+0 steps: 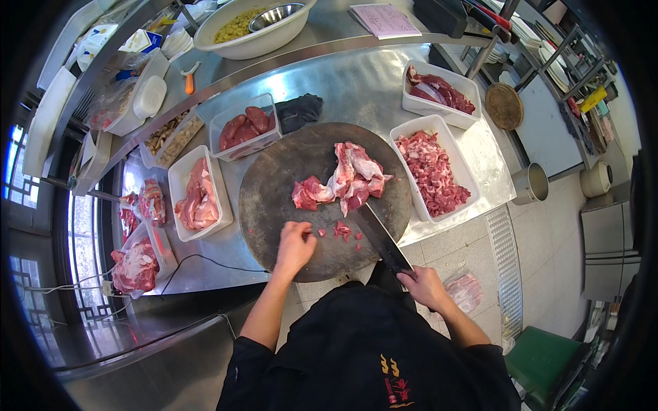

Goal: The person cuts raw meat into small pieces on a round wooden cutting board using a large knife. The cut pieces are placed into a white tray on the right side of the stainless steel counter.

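Note:
My right hand (pixel 422 285) grips the handle of a broad-bladed kitchen knife (pixel 381 237), its blade pointing up and left over the board's right side. The blade's far end is against or just beside a large piece of raw red meat (pixel 354 177) with white fat. That meat lies on a round, dark chopping board (pixel 288 169). My left hand (pixel 297 246) is over the board's lower left, fingers curled; whether something small is between them cannot be told. Small meat scraps (pixel 342 230) lie between my left hand and the blade.
Right of the board stand a tub of cut meat (pixel 433 172) and a tub of larger pieces (pixel 442 95). Left are tubs of kidney-like organs (pixel 247 128) and pale meat (pixel 198 198). A dark cloth (pixel 299 110) lies behind the board. A steel shelf (pixel 329 49) spans the back.

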Demonstrator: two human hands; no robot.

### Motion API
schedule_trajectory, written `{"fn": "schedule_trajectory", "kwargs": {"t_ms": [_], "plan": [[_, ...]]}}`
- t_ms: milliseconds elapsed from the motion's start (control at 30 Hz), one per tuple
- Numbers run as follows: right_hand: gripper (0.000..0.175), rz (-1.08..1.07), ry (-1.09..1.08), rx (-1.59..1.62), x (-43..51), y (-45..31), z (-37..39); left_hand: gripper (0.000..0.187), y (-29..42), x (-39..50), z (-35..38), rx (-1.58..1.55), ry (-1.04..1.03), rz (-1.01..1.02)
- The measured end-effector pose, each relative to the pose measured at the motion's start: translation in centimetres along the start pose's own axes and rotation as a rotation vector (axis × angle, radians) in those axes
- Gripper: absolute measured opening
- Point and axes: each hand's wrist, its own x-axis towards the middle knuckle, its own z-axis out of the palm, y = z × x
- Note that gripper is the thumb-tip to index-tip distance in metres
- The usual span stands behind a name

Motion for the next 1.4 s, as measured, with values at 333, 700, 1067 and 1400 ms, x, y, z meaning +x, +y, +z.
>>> {"fn": "schedule_trajectory", "kwargs": {"t_ms": [333, 700, 1067, 1400], "plan": [[0.037, 0.089, 0.035, 0.078, -0.9, 0.8, -0.8, 0.029, 9.7, -0.8, 6.0, 0.213, -0.447, 0.314], [0.039, 0.162, 0.083, 0.072, -1.5, 2.6, -2.7, 0.029, 6.9, 1.8, 2.5, -0.807, -0.495, -0.439], [0.033, 0.139, -0.010, 0.050, -0.9, 3.9, -2.3, 0.029, 28.8, 12.7, 3.3, -0.559, 0.151, 0.764], [0.036, -0.267, 0.283, -0.222, -0.9, 2.8, -3.9, 0.034, 14.4, 14.8, 0.0, -0.056, -0.028, 0.277]]}}
